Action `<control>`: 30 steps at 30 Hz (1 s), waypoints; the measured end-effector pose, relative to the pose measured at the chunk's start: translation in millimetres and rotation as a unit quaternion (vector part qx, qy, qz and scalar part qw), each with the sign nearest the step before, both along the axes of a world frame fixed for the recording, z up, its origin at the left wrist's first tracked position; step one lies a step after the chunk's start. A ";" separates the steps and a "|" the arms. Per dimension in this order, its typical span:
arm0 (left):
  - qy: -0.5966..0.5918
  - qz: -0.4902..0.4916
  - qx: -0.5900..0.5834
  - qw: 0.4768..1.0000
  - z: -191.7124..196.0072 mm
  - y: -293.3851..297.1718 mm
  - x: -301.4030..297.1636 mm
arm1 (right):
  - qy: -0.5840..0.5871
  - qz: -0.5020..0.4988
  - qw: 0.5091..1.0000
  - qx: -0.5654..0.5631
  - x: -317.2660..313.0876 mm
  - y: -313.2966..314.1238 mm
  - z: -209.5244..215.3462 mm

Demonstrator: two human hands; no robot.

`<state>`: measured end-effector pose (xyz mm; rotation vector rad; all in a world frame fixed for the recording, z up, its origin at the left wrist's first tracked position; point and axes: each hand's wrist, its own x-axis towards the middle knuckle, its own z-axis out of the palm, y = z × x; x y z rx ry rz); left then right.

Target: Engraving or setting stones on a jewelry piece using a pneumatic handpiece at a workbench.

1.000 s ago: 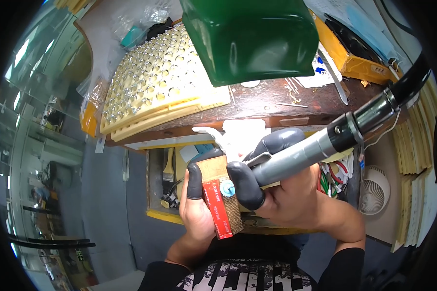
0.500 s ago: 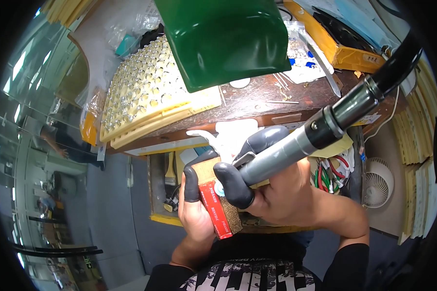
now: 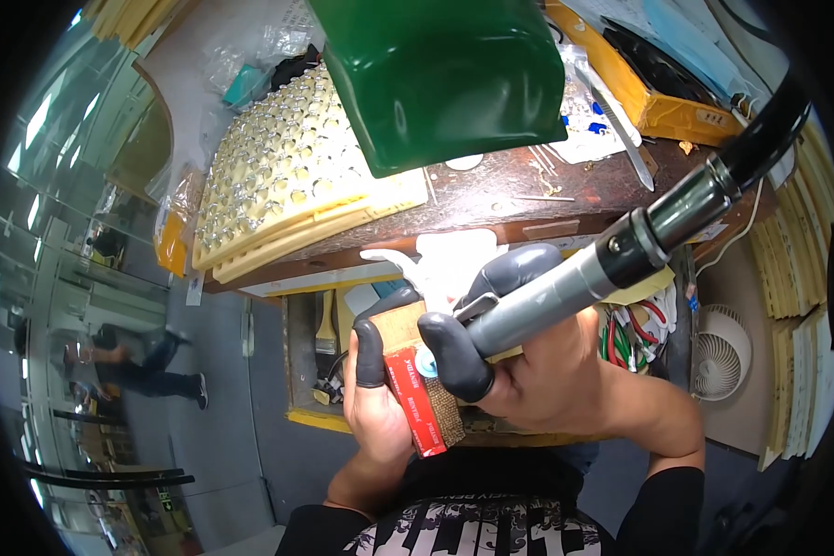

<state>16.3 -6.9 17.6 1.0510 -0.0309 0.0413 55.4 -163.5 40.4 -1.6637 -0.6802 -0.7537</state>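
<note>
My left hand [image 3: 380, 412], with black finger cots, grips a small block [image 3: 415, 398] with a tan top, a red printed side and a rough brown face. Wrapped round a grey rotary handpiece [image 3: 551, 301] is my right hand [image 3: 561, 371], its thumb and fingers also in black cots. From the handpiece runs a black flexible shaft [image 3: 778, 120] to the upper right. A small pale-blue round piece [image 3: 425, 361] shows against the block beside my right thumb; whether it is the tool's tip, I cannot tell. Both hands meet in front of a white curved piece [image 3: 449, 264] at the bench edge.
Above the hands hangs a green lamp shade [image 3: 454, 93]. Stacked cream trays [image 3: 287, 185] of shiny round pieces stand left on the brown bench [image 3: 477, 199]. Tweezers [image 3: 621, 130] lie at right. An open drawer below holds pliers [image 3: 635, 329] and a brush [image 3: 325, 324]. A white fan [image 3: 721, 352] stands right.
My hands, the block and the handpiece keep nearly the same pose, with a slight shift of the whole view. In the left background a person has moved.
</note>
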 end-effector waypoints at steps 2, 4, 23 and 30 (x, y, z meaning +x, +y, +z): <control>0.001 0.004 -0.003 1.000 1.2 -0.5 -0.4 | 0.001 -0.010 1.000 0.005 0.1 1.4 -0.6; -0.003 0.013 0.026 1.000 2.1 -0.4 -1.4 | 0.002 -0.008 1.000 -0.001 -0.9 1.0 -0.3; 0.029 0.042 -0.001 0.999 1.7 -3.3 0.2 | -0.004 0.003 1.000 0.009 3.4 1.1 -0.7; 0.039 0.036 -0.003 0.999 2.8 -3.0 2.6 | -0.033 0.004 0.999 0.015 4.6 -7.7 2.2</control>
